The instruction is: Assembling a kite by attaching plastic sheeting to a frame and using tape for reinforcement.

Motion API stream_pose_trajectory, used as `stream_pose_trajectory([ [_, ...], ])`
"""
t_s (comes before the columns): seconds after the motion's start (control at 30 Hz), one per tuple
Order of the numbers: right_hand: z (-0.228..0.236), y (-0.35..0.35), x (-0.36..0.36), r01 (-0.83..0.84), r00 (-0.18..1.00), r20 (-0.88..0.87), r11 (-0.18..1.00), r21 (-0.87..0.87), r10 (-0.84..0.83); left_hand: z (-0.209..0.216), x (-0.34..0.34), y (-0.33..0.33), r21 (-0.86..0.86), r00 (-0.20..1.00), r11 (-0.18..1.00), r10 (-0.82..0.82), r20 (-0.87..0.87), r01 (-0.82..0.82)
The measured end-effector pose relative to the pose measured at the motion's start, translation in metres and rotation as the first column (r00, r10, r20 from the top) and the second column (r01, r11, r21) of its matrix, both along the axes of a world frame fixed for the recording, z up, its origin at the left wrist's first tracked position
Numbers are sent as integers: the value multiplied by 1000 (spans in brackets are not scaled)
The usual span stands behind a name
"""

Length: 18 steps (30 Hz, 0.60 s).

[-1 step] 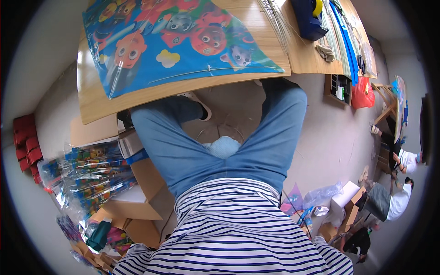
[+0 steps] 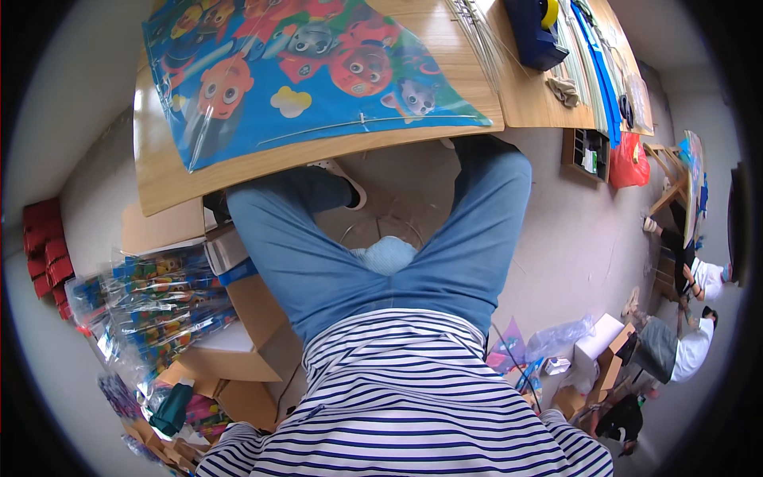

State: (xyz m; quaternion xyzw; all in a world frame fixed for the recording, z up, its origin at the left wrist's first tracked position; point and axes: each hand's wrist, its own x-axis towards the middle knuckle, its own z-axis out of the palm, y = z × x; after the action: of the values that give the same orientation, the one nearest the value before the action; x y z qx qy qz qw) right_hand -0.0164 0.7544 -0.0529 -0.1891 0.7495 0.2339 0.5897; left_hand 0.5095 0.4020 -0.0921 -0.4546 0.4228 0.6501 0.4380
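Note:
Neither of my hands shows; only my striped sleeves appear at the lower edge, both arms down by my sides. On the wooden table (image 2: 318, 157) before my knees lies a kite-like printed sheet (image 2: 318, 127), blue with cartoon characters, its surface shiny. Along its near edge runs a thin pale rod (image 2: 318, 131) with a small white fitting (image 2: 363, 121) on it. The sheet's far part is cut off by the top of the picture.
Thin rods (image 2: 477, 40) and a dark blue tape dispenser (image 2: 534, 36) with yellow tape lie at the table's right. Packaged printed sheets (image 2: 171, 298) and cardboard boxes (image 2: 218, 364) stand left. A red bag (image 2: 629, 163) hangs right. Other people (image 2: 675, 350) are at far right.

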Motion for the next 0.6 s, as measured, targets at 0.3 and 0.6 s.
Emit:
stream_pose_trajectory([
  [0.3, -14, -3, -2, -147, 989, 9, 989, 1, 147, 1, -24, -36, -24, 999, 1000, 2, 32, -1],
  [0.6, -16, -107, -114, 385, 177, 217, -135, -913, -960, 61, -92, -139, -447, 905, 787, -382, 188, 425],
])
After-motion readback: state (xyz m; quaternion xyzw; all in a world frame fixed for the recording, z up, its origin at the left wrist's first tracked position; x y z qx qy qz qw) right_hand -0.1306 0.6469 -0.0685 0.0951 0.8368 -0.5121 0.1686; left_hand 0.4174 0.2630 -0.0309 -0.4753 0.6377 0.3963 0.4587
